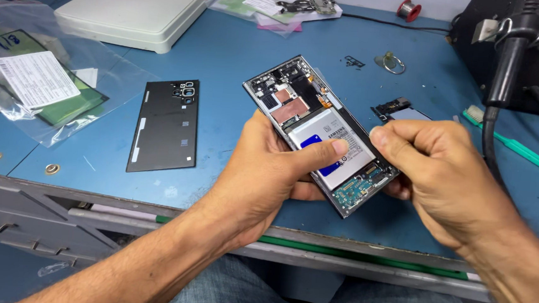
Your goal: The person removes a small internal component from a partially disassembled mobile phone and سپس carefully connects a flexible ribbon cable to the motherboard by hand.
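Bench [238,54] of blue, scuffed and marked, fills the view, with a grey metal edge and drawers along its near side. Above that edge both hands hold an opened phone [321,133], its battery and circuit boards showing. The left hand [268,177] has its grip closed round the phone's left side, thumb pressed on the battery. The right hand [435,176] pinches the phone's right edge. The black back cover [165,125] lies flat to the left, beside a clear plastic bag [40,85]. A white device [137,6] sits farther back.
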